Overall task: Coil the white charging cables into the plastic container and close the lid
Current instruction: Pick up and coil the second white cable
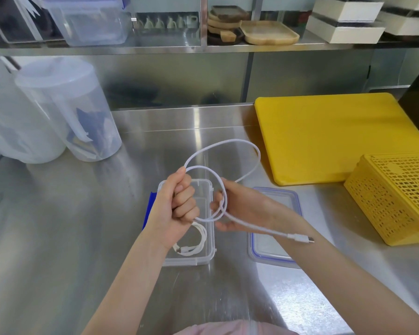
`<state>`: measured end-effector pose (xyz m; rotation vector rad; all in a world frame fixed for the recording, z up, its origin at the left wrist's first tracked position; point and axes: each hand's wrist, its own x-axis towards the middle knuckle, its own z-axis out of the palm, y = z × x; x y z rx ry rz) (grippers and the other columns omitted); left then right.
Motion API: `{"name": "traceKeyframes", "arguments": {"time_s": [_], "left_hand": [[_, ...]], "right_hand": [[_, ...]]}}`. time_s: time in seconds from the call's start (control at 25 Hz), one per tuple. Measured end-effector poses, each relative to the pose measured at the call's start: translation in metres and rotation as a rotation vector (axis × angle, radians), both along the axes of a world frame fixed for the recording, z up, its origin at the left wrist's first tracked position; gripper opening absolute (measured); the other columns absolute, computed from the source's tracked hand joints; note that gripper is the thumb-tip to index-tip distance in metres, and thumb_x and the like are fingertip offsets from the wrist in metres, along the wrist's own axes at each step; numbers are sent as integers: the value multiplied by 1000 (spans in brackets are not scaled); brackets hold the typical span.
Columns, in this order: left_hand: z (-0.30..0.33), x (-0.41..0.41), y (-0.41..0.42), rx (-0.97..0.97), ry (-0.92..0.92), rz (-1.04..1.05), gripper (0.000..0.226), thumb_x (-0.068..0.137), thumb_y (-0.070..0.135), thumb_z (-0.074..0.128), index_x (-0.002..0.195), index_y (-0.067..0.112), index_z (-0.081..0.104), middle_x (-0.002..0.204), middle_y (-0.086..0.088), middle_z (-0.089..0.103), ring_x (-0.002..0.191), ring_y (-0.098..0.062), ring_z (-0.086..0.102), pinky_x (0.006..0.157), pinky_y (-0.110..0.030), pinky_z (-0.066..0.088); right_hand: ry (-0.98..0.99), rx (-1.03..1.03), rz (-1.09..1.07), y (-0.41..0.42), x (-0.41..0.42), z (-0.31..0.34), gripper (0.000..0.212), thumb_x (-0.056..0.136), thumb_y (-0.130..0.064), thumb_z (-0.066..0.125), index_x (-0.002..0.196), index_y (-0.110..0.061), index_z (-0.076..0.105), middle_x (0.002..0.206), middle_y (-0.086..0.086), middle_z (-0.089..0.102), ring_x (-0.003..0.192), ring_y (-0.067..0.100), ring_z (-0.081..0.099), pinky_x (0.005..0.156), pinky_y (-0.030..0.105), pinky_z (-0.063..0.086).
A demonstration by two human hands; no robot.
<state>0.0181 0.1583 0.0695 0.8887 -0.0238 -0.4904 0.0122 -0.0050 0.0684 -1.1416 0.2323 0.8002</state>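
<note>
A clear plastic container [209, 247] stands open on the steel counter, with one coiled white cable [196, 243] lying in its near end. Above it my left hand [179, 204] grips a second white charging cable [249, 146] in a fist, holding two loops together. My right hand [237, 209] holds the same cable where the loops cross, fingers curled round it. The cable's free end with its plug [302, 238] trails across my right wrist. The container's lid [288, 201], clear with a blue seal, lies flat to the right of the container.
A yellow cutting board [324, 134] lies at the back right, with a yellow perforated basket [397, 199] upside down at the right edge. Two translucent jugs [65, 105] stand at the left. A shelf above holds a clear box [90, 20] and wooden trays [269, 32].
</note>
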Motion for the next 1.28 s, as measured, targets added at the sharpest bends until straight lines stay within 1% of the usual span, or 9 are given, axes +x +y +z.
{"name": "traceKeyframes", "arguments": {"time_s": [0.16,0.28,0.44,0.6,0.72,0.88,1.08,1.2,1.28], "left_hand": [[0,4,5,171,-117,36,39,76,42,53,48,25,33,32,10,23,35,-9,8,29,-14,23],[-1,11,8,213,-99,94,45,87,36,47,45,26,35,31,10,24,33,-7,9,29,-14,21],[3,23,18,167,-25,220,50,92,32,44,44,25,34,30,10,23,33,-8,8,27,-14,19],[10,34,37,107,-11,264,53,93,33,42,41,24,35,28,8,25,34,-13,7,30,-16,14],[18,40,45,80,-38,253,54,94,31,38,40,23,36,26,7,27,31,-12,9,28,-14,18],[24,41,40,115,-84,193,52,94,31,36,42,23,34,26,6,27,35,-13,7,27,-14,20],[20,33,26,80,-81,105,51,94,32,34,43,24,34,34,5,13,34,-13,6,27,-15,18],[14,29,17,139,-88,78,51,94,32,34,44,25,33,43,3,7,36,-13,5,30,-17,16],[11,29,15,180,-101,69,50,93,31,35,44,25,33,37,6,10,37,-12,5,31,-17,17]], "right_hand": [[2,110,111,2,-13,7,38,91,-46,40,87,-12,56,92,8,65,81,19,69,72,35,59],[-164,-114,166,-3,-16,6,20,94,-15,41,110,-12,54,74,-1,61,49,4,49,44,14,42],[-453,-436,161,-19,-17,-4,21,92,-32,44,100,-24,62,52,-14,41,47,5,30,42,14,26],[-746,-884,32,-35,-12,-28,23,93,-23,43,84,-33,62,65,3,51,54,11,38,46,11,31],[-749,-1198,-197,-60,1,-42,23,95,-18,40,89,-15,62,70,5,60,49,7,40,46,12,35],[-606,-1308,-297,-77,7,-51,25,96,-18,33,90,-9,56,58,0,49,51,17,45,58,29,39],[-562,-1203,45,-49,4,-39,30,91,-13,43,120,-11,45,111,16,60,98,28,57,80,31,42],[-661,-1065,264,-35,1,-16,71,85,-16,56,143,-16,15,148,7,32,132,24,36,101,27,32],[-679,-1068,436,-28,1,0,81,84,-15,55,144,-24,2,155,3,16,135,23,31,100,25,30]]}}
